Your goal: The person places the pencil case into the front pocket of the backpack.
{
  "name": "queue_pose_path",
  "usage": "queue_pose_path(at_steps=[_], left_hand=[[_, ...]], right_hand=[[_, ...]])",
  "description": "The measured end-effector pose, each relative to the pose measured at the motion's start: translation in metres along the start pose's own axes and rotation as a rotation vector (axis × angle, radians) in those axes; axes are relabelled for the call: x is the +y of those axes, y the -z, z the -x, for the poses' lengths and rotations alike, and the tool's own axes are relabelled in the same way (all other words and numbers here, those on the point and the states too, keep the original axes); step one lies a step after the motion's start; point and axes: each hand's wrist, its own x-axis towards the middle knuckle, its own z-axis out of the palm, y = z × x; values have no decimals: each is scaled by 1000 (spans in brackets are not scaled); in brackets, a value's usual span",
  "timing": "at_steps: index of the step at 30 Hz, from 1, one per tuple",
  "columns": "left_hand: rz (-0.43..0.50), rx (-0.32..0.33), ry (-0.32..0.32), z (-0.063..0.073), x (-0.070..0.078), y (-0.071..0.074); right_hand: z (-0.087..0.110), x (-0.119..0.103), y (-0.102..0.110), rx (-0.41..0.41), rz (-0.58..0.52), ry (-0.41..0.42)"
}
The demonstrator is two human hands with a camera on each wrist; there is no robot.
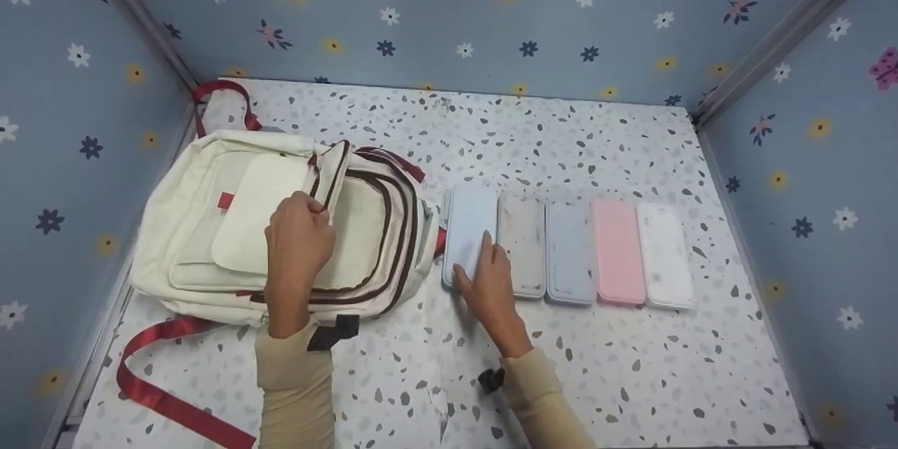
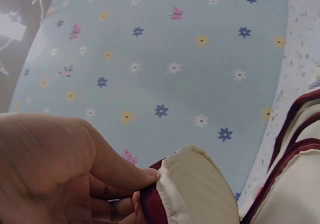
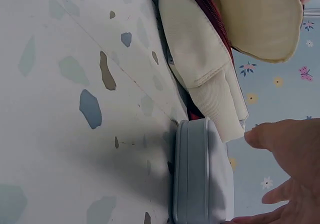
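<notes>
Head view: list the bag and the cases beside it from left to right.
Cream backpack, light blue case, grey case, grey-blue case, pink case, white case.

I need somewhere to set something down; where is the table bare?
The table is bare between the row of cases and the back wall, on the near side of the pink case, and between the white case and right wall. It's crowded at left, around the backpack and red strap, and along the row, where cases lie close together.
</notes>
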Motion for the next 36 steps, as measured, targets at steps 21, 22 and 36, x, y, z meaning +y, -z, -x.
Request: queue_pose_path(at_steps=[21,22,36], left_hand=[[17,43,73,-5,13,37],[18,46,72,-5,12,38],[13,38,76,-5,11,42]], right_hand=[[12,-23,-24,68,265,-33],[12,-23,-25,66,274,-34],[14,-15,-34,87,101,-64]])
